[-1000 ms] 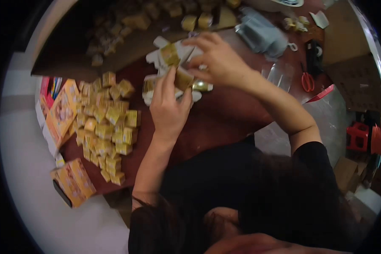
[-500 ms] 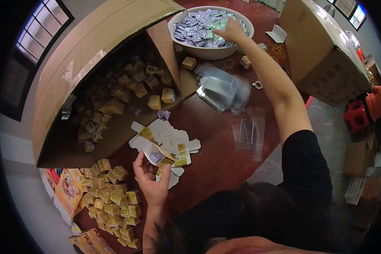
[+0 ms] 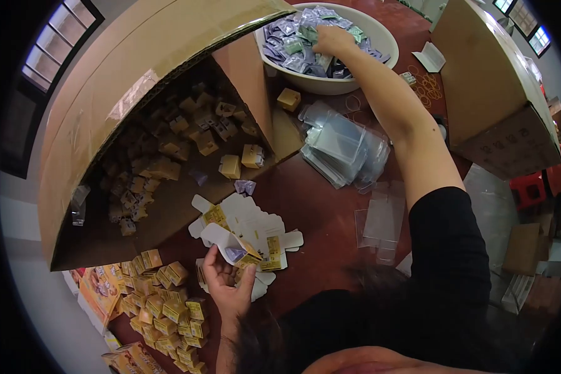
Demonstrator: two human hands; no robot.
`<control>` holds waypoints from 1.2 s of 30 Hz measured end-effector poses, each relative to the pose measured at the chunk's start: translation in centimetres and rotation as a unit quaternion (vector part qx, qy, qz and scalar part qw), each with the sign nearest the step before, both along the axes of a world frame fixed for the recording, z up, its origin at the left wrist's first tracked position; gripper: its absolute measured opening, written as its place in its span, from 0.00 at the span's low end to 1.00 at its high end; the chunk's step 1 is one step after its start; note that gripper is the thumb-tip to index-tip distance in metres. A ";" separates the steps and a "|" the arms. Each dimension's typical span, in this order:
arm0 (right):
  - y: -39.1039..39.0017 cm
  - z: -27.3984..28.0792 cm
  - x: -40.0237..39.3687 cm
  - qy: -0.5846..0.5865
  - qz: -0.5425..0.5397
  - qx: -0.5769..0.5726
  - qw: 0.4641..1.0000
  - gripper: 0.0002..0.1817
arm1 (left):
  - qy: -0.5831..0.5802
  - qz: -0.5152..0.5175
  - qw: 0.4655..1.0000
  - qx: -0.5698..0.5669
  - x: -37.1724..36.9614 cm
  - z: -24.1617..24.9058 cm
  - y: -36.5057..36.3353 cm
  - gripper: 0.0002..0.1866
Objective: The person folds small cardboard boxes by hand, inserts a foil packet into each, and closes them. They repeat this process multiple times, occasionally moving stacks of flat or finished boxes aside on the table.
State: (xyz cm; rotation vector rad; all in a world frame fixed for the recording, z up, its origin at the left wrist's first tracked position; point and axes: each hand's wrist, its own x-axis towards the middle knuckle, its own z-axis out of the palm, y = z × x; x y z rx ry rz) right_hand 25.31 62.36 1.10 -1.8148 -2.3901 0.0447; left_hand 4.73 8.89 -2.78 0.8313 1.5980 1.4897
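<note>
My left hand [image 3: 229, 280] grips a small yellow-and-white carton [image 3: 234, 244], its top flaps standing up and a purple sachet [image 3: 235, 254] showing inside. Beneath it lie several flattened carton blanks [image 3: 255, 218], white side mostly up. My right hand [image 3: 334, 41] is down among the purple and green sachets [image 3: 290, 34] in a large white basin [image 3: 327, 85]. Its fingers are curled and partly hidden, so what they pinch cannot be made out. A loose purple sachet [image 3: 245, 187] lies on the table just beyond the blanks.
At left, a big cardboard box [image 3: 162, 47] lies open-sided with many small cartons inside. A heap of yellow cartons [image 3: 165, 305] sits at front left. Clear plastic sleeves [image 3: 343, 146] and clear sheets [image 3: 383, 218] lie right of centre. Another cardboard box [image 3: 498, 87] stands at right, near rubber bands [image 3: 425, 87].
My right hand has lowered into the sachets, its fingers now curled rather than stretched out above them. My left hand still holds the carton, and the camera view has shifted slightly.
</note>
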 end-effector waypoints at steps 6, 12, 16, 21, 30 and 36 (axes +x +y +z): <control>4.8 0.2 4.7 0.187 -0.015 0.041 0.981 0.34 | 0.083 -0.018 0.996 0.027 -0.4 1.1 -2.0 0.41; 2.2 -1.4 11.1 0.265 0.077 -0.032 0.961 0.33 | 0.070 0.026 0.995 0.073 -1.1 1.6 -4.5 0.40; -15.0 -0.8 8.3 0.339 0.149 -0.087 0.925 0.33 | 0.063 0.032 0.992 0.102 -1.3 1.4 -5.0 0.43; -30.4 -2.7 0.0 0.191 0.196 -0.035 0.961 0.33 | 0.100 -0.034 0.986 0.132 0.0 0.9 -4.2 0.40; -35.6 -5.8 -1.7 0.155 0.245 0.112 0.950 0.47 | 0.157 -0.057 0.976 0.136 0.7 0.2 -6.6 0.34; -45.0 -2.1 -2.8 0.460 0.421 -0.321 0.713 0.32 | 0.213 -0.080 0.967 0.119 0.7 1.2 -7.0 0.26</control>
